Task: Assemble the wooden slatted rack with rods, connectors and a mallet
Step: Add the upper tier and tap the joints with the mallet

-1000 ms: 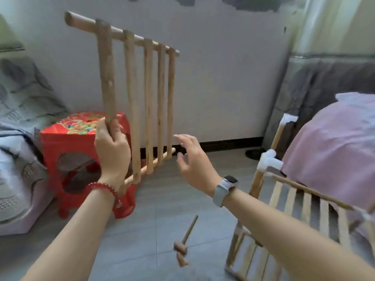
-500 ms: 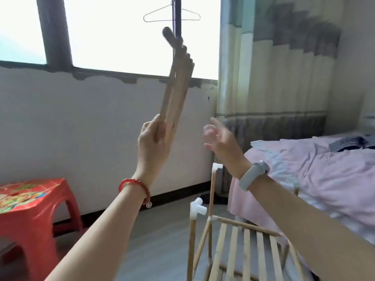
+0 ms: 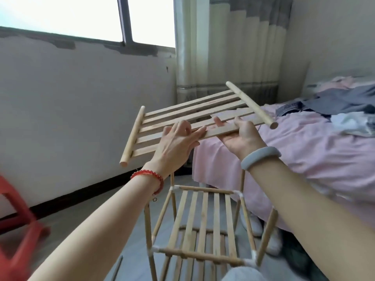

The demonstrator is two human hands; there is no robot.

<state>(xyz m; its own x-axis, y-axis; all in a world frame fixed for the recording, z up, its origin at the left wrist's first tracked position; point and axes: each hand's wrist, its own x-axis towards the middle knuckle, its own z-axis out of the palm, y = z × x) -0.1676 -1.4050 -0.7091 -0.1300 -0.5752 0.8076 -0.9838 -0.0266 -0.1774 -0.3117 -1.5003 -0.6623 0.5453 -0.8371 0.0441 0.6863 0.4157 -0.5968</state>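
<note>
A loose wooden slatted panel (image 3: 182,116) with a round rod along each short end lies nearly flat in the air at chest height. My left hand (image 3: 176,147) grips its near slat from the left. My right hand (image 3: 239,136) holds the same near edge from below, thumb on top. Beneath my hands stands the partly built rack (image 3: 198,224): a slatted shelf on wooden uprights joined by white connectors (image 3: 250,261), with another slatted level under it. A thin rod (image 3: 116,269) lies on the floor at lower left. No mallet shows.
A bed with pink sheets (image 3: 304,151) and grey clothes runs along the right, close to the rack. A red plastic stool (image 3: 16,230) stands at the left edge. Wall, window and curtain (image 3: 227,47) are behind. Grey floor lies between stool and rack.
The panel went from upright in my left hand to nearly flat above the rack. My right hand, free before, now holds its near edge. The view swung right and down.
</note>
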